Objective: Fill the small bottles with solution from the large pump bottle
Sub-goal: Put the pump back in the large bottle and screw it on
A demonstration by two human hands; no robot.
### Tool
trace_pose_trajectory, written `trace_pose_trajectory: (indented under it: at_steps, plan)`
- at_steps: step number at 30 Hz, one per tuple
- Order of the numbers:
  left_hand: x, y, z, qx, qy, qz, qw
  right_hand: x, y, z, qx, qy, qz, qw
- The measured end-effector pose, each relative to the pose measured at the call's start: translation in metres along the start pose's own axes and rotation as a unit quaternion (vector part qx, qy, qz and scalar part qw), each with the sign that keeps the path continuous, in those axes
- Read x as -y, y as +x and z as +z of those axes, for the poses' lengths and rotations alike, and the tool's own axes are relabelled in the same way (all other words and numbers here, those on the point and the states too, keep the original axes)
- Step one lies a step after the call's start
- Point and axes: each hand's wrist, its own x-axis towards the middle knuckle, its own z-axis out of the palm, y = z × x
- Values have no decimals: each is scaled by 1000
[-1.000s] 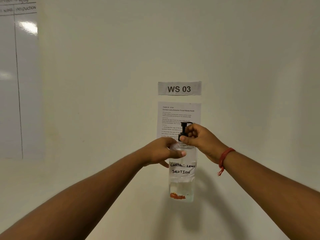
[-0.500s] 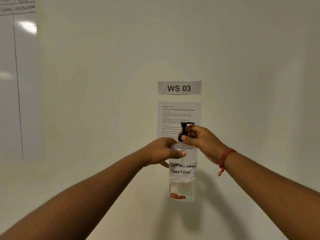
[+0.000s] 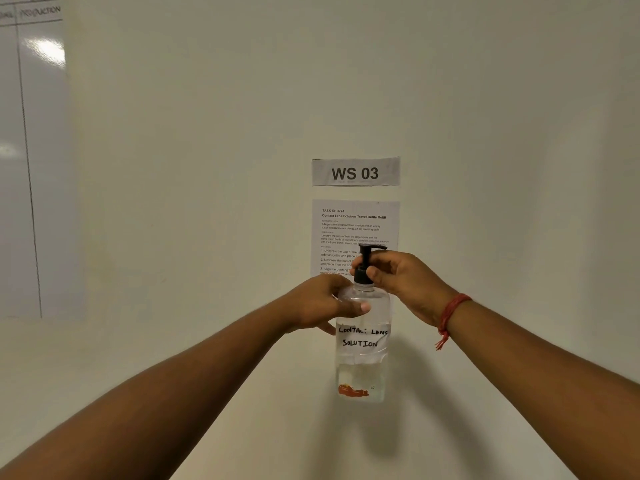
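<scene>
- The large pump bottle (image 3: 362, 344) stands upright on the pale surface (image 3: 104, 375), out ahead of the person and close to the wall at the far edge, with both forearms reaching in toward it from the near side.
- Its long axis runs straight up, so the black pump head (image 3: 366, 263) sits directly above the clear body; judged from the task, the coming move turns on that vertical line, a twist or a press about it.
- The left hand (image 3: 322, 304) grips the shoulder of the bottle from the left, its thumb laid across the front and its fingers curled round the back.
- The right hand (image 3: 398, 277) comes in from the right and higher, pinching the collar of the pump between thumb and curled fingers; it is the hand nearer the pump.
- A red thread band (image 3: 452, 311) circles the right wrist.
- Handwriting on the bottle's white label (image 3: 362, 337) reads "CONTACT LENS SOLUTION"; an orange mark shows near the base.
- No small bottles are in view.
- On the wall behind, a strip sign (image 3: 355, 172) reads "WS 03".
- Below it, an instruction sheet (image 3: 353, 225) is headed "TASK ID: 3724, Contact Lens Solution Travel Bottle Refill", with numbered steps beginning "Unscrew the cap"; the rest is too small to read.
- Far left, a whiteboard (image 3: 31, 150) bears partial writing.
</scene>
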Motion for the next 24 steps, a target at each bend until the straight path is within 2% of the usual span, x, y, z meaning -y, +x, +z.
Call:
trace_pose_trajectory:
  at_steps: [24]
  plan:
    - [6,11,17,-43,8,-24,999,-14,0,26,-165,-105,5,981]
